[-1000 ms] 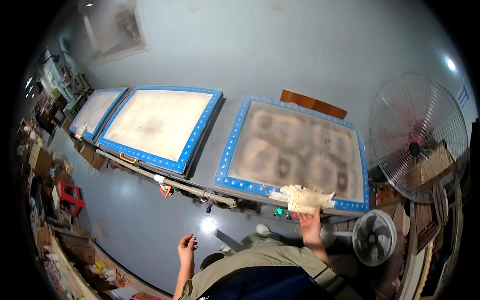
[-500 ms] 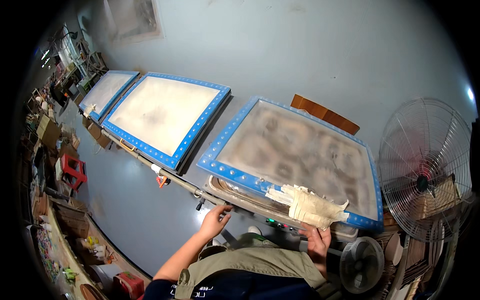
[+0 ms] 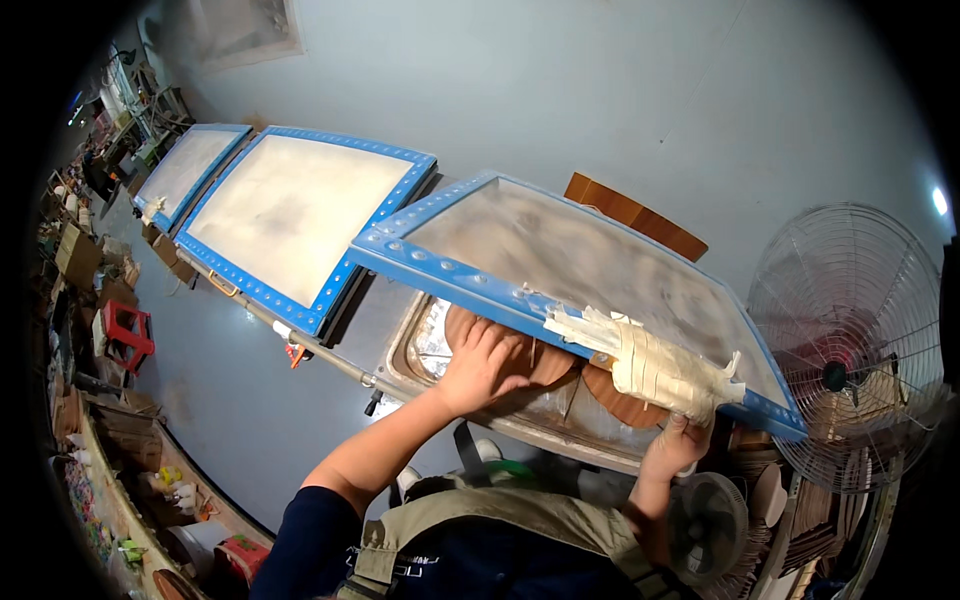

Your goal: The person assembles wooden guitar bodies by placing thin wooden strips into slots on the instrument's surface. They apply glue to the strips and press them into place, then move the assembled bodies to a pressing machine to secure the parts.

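Observation:
The near blue-framed lid, with a cloudy clear sheet across it, is tilted up at its front edge. Strips of cream tape wrap a handle on that edge, and my right hand grips its underside. Below the lid lies a shallow metal-lined tray holding rounded brown wood-look pieces. My left hand reaches in under the raised edge, fingers spread over one brown piece. The lid hides the back of the tray.
Two more blue-framed panels, a pale one and a farther one, line the bench to the left. A large caged fan and a smaller fan stand at right, near stacked brown pieces. A red stool stands left.
The near lid's front edge has risen, exposing the tray and brown pieces. My right hand has gone up with the handle. My left hand has moved from the bench edge into the tray.

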`<act>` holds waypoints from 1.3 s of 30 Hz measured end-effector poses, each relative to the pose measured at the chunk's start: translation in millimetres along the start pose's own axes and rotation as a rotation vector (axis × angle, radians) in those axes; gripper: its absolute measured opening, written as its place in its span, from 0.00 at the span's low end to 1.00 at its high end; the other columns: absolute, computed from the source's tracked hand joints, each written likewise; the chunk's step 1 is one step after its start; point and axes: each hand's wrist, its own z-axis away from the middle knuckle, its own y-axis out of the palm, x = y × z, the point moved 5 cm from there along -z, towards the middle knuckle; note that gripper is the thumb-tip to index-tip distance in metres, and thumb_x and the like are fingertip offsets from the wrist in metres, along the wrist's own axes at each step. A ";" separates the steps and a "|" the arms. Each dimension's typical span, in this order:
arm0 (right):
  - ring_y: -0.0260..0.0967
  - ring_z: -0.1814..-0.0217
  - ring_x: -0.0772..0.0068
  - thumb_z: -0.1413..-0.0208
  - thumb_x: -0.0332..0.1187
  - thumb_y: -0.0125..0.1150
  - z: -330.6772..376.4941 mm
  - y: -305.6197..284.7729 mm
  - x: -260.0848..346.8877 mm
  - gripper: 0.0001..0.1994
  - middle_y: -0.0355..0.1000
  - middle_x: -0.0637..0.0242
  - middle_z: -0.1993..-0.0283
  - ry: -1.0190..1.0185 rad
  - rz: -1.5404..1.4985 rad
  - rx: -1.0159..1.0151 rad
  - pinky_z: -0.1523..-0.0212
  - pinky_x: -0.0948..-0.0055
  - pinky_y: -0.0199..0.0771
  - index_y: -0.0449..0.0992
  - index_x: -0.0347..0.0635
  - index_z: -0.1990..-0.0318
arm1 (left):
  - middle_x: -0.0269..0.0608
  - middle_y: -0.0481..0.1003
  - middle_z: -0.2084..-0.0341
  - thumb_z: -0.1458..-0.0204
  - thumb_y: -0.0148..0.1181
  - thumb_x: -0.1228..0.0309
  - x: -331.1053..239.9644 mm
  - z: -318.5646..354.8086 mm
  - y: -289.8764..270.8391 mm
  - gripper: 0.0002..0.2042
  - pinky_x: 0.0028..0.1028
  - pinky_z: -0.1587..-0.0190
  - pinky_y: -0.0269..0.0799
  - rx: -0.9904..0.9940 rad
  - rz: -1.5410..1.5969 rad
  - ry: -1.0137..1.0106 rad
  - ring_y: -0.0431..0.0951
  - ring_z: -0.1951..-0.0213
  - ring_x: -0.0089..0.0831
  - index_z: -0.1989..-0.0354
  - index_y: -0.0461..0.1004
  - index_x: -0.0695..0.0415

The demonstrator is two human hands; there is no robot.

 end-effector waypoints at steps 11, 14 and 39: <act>0.70 0.56 0.75 0.43 0.48 0.61 -84.6 4.6 17.2 0.24 0.75 0.61 0.58 0.111 -0.088 0.130 0.51 0.73 0.67 0.73 0.32 0.55 | 0.47 0.72 0.54 0.50 0.49 0.74 85.4 -69.2 124.8 0.13 0.39 0.47 0.68 0.238 -0.166 -0.114 0.71 0.50 0.47 0.56 0.73 0.57; 0.74 0.64 0.72 0.45 0.38 0.64 -99.8 -4.5 0.6 0.14 0.77 0.60 0.65 -0.032 0.040 0.282 0.59 0.73 0.71 0.76 0.34 0.63 | 0.44 0.72 0.57 0.49 0.50 0.73 87.2 -66.7 131.3 0.11 0.38 0.50 0.70 0.316 -0.166 -0.129 0.72 0.52 0.44 0.58 0.74 0.55; 0.66 0.60 0.73 0.43 0.25 0.59 200.1 280.2 215.9 0.04 0.68 0.64 0.61 0.010 -0.830 1.238 0.58 0.77 0.67 0.75 0.34 0.62 | 0.39 0.73 0.63 0.42 0.51 0.64 62.3 281.9 -64.6 0.11 0.28 0.65 0.74 -1.223 1.863 -0.636 0.75 0.62 0.29 0.59 0.71 0.59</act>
